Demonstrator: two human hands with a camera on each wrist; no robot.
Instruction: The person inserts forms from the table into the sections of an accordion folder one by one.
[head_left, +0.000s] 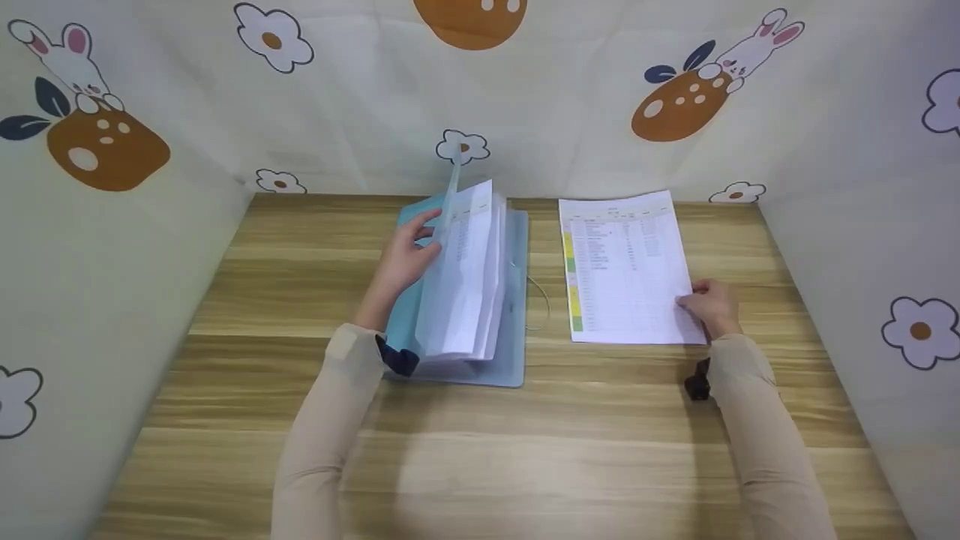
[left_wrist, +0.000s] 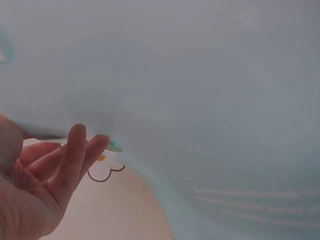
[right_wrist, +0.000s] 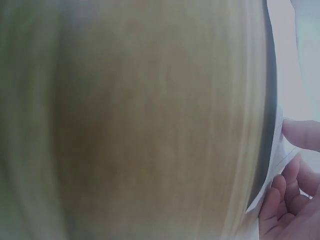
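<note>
A blue file folder [head_left: 517,315] lies opened on the table, with several sleeves of printed paper [head_left: 472,277] standing up from it. My left hand [head_left: 409,255] holds the edge of a translucent sleeve [head_left: 452,195] raised on the folder's left side. In the left wrist view this pale bluish sleeve [left_wrist: 200,100] fills most of the picture, and the left hand [left_wrist: 45,185] has its fingers at the lower edge. To the right of the folder is a loose printed sheet [head_left: 630,292] with a coloured left margin. My right hand [head_left: 712,306] pinches its lower right edge between thumb and fingers.
A thin elastic cord [head_left: 546,304] loops out from the folder's right side onto the wooden table [head_left: 585,442]. Patterned cloth walls [head_left: 360,97] with flowers and rabbits enclose the table at the back and both sides.
</note>
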